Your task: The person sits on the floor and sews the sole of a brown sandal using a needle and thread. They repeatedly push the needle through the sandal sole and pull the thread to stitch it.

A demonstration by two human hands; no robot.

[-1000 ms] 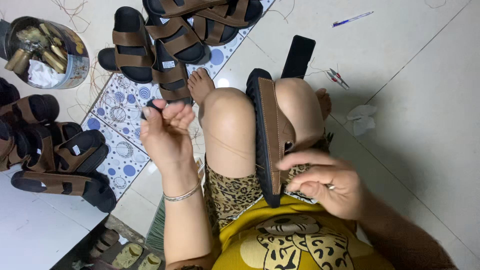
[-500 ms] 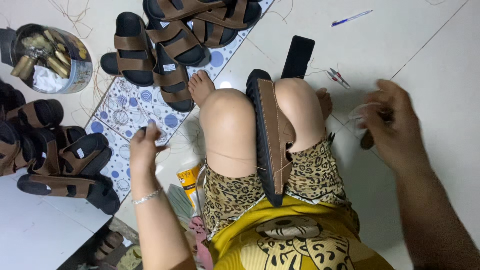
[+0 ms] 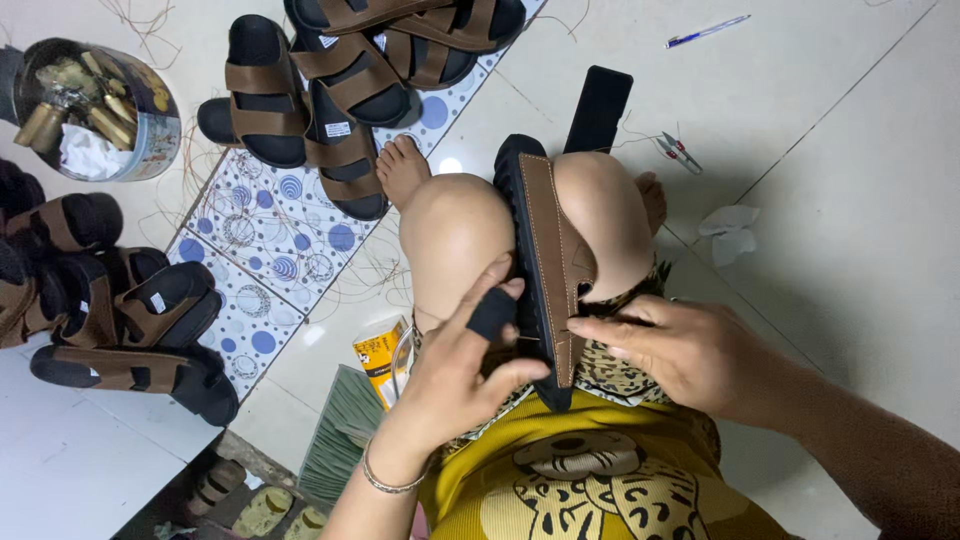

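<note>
A brown sandal sole with a black rubber edge stands on its side, clamped between my two knees. My left hand rests against its near left side, with a black finger guard on the index finger. My right hand presses on the brown leather at the near right side, fingers pinched close to the sole. A thin thread or needle seems to run between the two hands, too small to make out.
Finished brown sandals lie at the top and the left on a blue-patterned mat. A tin of tools stands top left. Small snips, a pen, a black sole, crumpled tissue lie on the tiles.
Both hands have come back in from stretched-out positions at the sides to the near end of the sandal between my knees.
</note>
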